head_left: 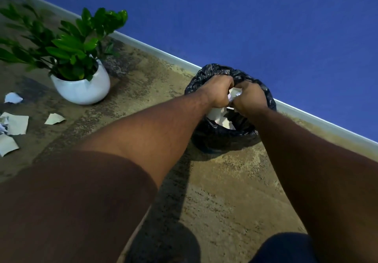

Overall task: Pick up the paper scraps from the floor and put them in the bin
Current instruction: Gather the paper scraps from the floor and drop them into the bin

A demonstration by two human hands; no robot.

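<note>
Your left hand (219, 94) and right hand (248, 99) meet above the mouth of the round bin lined with a black plastic bag (263, 93), fingers of both curled tight around a crumpled white paper wad (233, 96). Pale scraps lie inside the bin (223, 120). On the mottled brown floor (214, 191), torn white paper scraps (17, 123) remain at far left (well apart from the bin), near the white-potted green plant (81, 86).
</note>
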